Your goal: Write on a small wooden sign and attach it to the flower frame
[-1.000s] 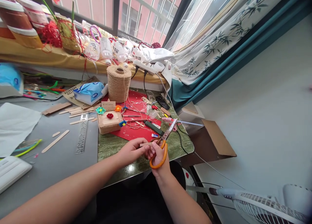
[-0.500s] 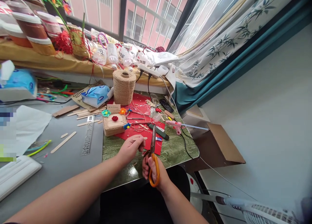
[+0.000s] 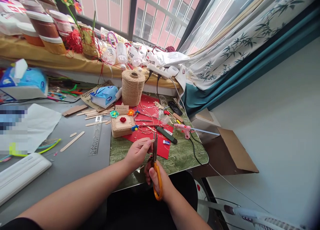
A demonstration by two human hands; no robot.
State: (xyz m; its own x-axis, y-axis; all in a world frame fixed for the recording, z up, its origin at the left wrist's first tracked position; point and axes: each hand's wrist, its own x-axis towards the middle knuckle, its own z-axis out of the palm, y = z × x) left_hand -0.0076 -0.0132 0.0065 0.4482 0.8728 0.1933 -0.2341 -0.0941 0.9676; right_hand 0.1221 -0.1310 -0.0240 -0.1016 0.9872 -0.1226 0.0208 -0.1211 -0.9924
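My left hand (image 3: 138, 151) pinches a short wooden craft stick (image 3: 146, 143) between thumb and fingers. The stick's right end reaches the blades of the scissors (image 3: 155, 146); whether it lies between them I cannot make out clearly. My right hand (image 3: 157, 178) is wrapped round the orange handles, with the blades pointing up and away from me. Just beyond my hands is a twine-wrapped box (image 3: 122, 128) with small knitted-looking flowers on it. A red sheet (image 3: 163, 151) lies under the nearby clutter.
A twine spool (image 3: 133, 89) stands behind the box. To the right are a dark green cutter (image 3: 167, 135) and a pink glue gun (image 3: 183, 130) with its cord. Craft sticks (image 3: 72, 141) and a clear ruler (image 3: 95, 138) lie left. A cardboard box (image 3: 235, 153) stands beyond the table's right edge.
The scissor blades and the stick's end have come together. My view has shifted slightly, so the table sits further right in the picture. Both hands keep their hold.
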